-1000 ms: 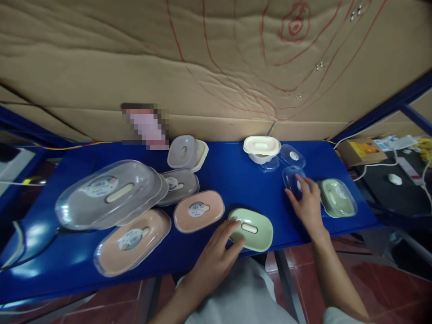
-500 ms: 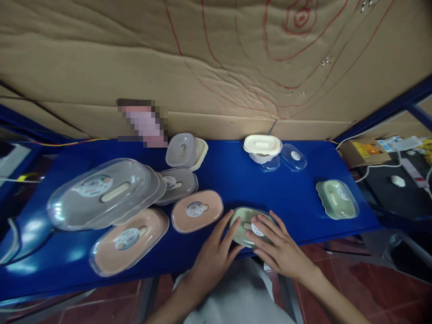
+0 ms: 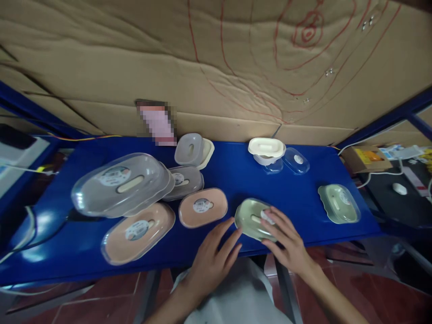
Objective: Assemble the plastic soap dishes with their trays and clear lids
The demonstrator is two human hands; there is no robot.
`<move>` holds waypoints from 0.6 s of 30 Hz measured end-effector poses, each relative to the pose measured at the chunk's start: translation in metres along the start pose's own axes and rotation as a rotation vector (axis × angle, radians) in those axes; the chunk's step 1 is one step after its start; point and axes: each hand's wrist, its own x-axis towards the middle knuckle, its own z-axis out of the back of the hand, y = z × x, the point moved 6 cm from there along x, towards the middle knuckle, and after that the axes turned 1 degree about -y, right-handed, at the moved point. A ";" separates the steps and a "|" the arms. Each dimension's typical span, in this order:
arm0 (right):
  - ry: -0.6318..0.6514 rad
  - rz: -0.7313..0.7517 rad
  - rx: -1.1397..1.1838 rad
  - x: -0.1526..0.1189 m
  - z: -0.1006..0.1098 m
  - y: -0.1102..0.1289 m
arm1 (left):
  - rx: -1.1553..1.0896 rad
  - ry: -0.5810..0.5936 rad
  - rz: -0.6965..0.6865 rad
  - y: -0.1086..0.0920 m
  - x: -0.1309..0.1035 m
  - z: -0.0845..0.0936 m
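Observation:
A light green oval container [image 3: 248,222] with a clear lid, a pale handle piece and a round sticker sits near the table's front edge. Over its right end lies my right hand [image 3: 286,238], fingers spread across the lid and sticker, thumb by the front edge. My left hand [image 3: 216,252] is open just left of the container, fingers apart and holding nothing; its index fingertip is near the left rim, and I cannot tell whether it touches. A peach oval container [image 3: 199,216] lies to the left of the green one.
Another peach container [image 3: 148,240], a large grey container [image 3: 101,198] and smaller grey ones [image 3: 189,148] are on the left. Cream trays [image 3: 266,146] and clear lids [image 3: 297,162] stand at the back. A second green container [image 3: 342,207] sits right. Cardboard [image 3: 118,81] walls the back.
My left hand has come off the green container and opened beside it. My right hand remains over its right end. The container sits slightly farther from me, and the view has shifted.

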 end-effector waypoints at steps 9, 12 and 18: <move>0.012 0.422 0.122 0.119 -0.044 0.035 | 0.124 -0.366 0.074 0.020 -0.028 0.056; 0.164 0.563 0.098 0.147 -0.077 0.048 | 0.102 -0.393 0.049 0.016 -0.032 0.059; 0.318 0.670 0.022 0.172 -0.091 0.051 | 0.043 -0.328 -0.007 0.011 -0.034 0.055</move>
